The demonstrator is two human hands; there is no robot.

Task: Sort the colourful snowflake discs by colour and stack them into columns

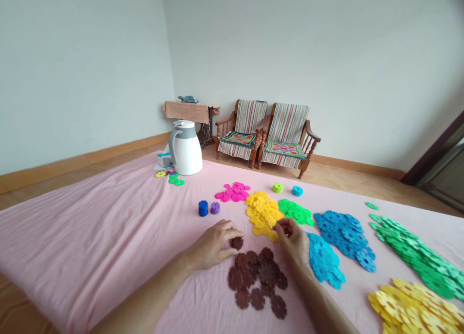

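My left hand rests on the pink cloth, its thumb and fingers around a small dark brown flower disc stack. Just below and to the right lies a loose pile of brown discs. My right hand is at the lower right edge of the yellow disc pile, thumb and fingertips pressed together; whatever they may pinch is too small to make out. Light blue discs lie right beside my right wrist, and bright green discs are beyond that hand.
Blue stack and purple stack stand left of a pink pile. Lime and cyan stacks stand farther back. A white jug is at the far left; blue, green and yellow piles lie right.
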